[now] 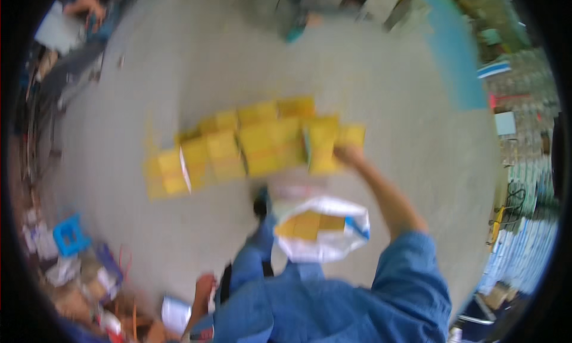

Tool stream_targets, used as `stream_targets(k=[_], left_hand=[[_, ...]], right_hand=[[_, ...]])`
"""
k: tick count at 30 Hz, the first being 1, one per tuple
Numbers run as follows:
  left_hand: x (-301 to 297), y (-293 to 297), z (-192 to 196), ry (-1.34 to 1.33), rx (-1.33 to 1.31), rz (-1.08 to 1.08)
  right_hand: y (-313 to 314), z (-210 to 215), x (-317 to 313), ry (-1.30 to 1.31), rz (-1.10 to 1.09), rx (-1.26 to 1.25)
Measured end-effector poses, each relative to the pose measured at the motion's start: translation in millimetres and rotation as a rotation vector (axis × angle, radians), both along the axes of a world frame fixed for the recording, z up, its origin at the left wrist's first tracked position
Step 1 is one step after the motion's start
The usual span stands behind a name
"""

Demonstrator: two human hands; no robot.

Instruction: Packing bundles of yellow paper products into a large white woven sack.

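— Out on the grey concrete floor (393,93), just past the knees: flat yellow cardboard boxes (256,140), laid in two rough rows, edge to edge. Why so tight?

— Looks like a matter of keeping count and keeping order. Packed side by side, touching, running from near left to far right. Easier to reach from one standing spot, too.

— And the right hand (348,155)?

— Stretched out from the rolled blue sleeve (411,271) to the right end of the rows, against the upright-looking yellow box with a pale edge (322,145). Touching it at the near right corner. Cannot tell whether clasped round it or only resting there; too much blur over the fingers.

— Left hand?

— Possibly the skin-coloured shape low at the near left, beside the blue trousers, but hard to tell from a foot. No telling the grip there either.

— Nearer in, between the legs and the rows?

— White plastic sack with a blue trim (325,248), mouth gaping upward, more yellow boxes showing inside. Kept close and open, probably for quick reach.

— Look of the boxes themselves?

— Bright yellow, squarish, flat-topped, some with a faint orange band. All much alike. Smeared by motion, so no finer detail.

— Anything else about?

— Small blue plastic stool (70,234) among clutter at the near left; another person's hand (83,5) at the far left.
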State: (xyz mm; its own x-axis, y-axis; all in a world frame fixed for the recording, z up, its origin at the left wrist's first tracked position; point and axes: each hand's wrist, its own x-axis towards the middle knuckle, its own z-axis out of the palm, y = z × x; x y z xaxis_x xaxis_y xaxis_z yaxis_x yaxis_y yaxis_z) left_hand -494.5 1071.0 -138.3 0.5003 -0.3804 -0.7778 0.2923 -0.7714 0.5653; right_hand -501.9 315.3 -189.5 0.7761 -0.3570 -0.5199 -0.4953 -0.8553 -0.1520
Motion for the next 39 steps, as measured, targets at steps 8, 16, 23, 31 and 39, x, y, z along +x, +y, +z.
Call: stream_targets(k=[8, 16, 23, 31, 39], left_hand=[[97.7, -107.6, -22.4, 0.177, -0.086, 0.338], [71.5, -324.8, 96.3, 0.26, -0.38, -0.021], [-2.8, -314.4, 101.0, 0.382, -0.136, -0.317], [22.3, -352.9, 86.0, 0.296, -0.136, -0.63], [28.6, -401.0, 43.3, 0.19, 0.118, -1.057]], right_hand=[[151.3, 188.0, -124.1, -0.445, -0.716, 0.42], [249.6, 237.4, -207.0, -0.671, -1.102, 0.872], [342.8, 191.1, -271.6, -0.941, -1.522, 1.037], [330.2, 198.2, -347.8, -1.23, -1.826, 0.85], [366.9, 198.4, -351.6, -1.363, -2.451, 0.862]])
